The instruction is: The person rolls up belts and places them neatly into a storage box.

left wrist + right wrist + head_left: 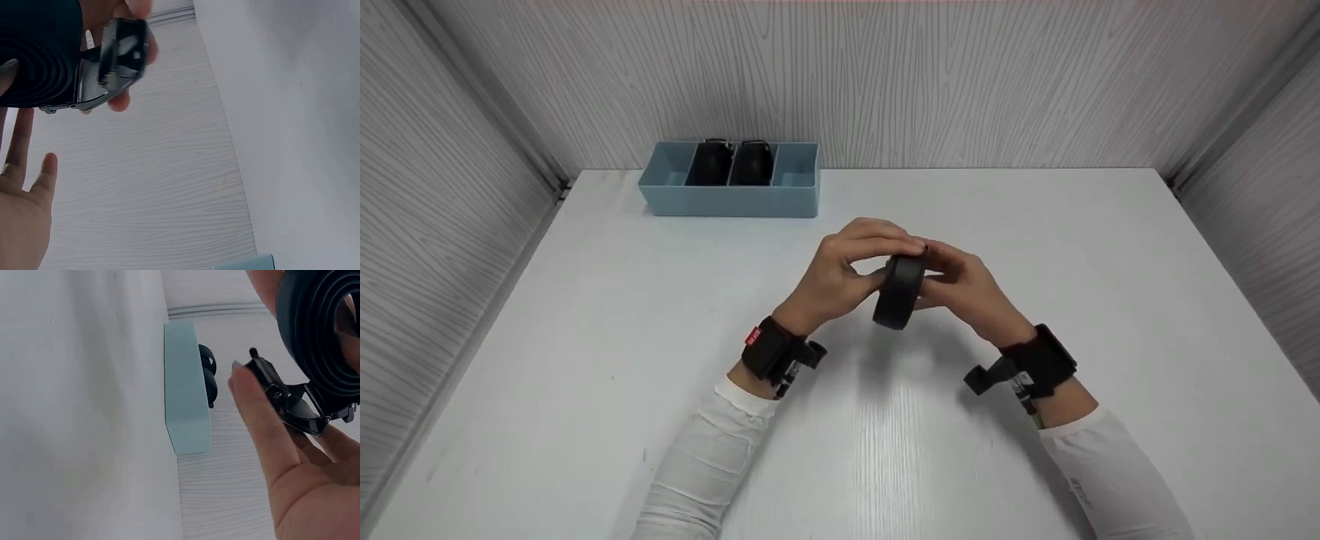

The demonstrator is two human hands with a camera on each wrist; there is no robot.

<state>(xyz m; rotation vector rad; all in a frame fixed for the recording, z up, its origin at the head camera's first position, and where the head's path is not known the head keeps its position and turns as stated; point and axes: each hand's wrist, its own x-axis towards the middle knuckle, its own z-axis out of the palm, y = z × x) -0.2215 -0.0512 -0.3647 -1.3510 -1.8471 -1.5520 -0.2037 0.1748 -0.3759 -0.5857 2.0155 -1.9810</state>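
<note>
A rolled black belt [898, 296] stands on edge between both hands, above the white table. My left hand [832, 277] pinches the coil from the left side, its thumb at the centre of the roll. From the other side my right hand [971, 289] grips the metal buckle [287, 399] at the belt's end. In the right wrist view the buckle juts out from the coil, one part of it tilted up. Right-hand fingertips lie on both sides of the buckle in the left wrist view, where the buckle is slightly blurred.
At the back left of the table [1035, 225] stands a light blue divided box [727, 201]. Two more rolled black belts [711, 163] sit side by side in its middle compartments. Wood-grain panels [885, 82] enclose the back and sides.
</note>
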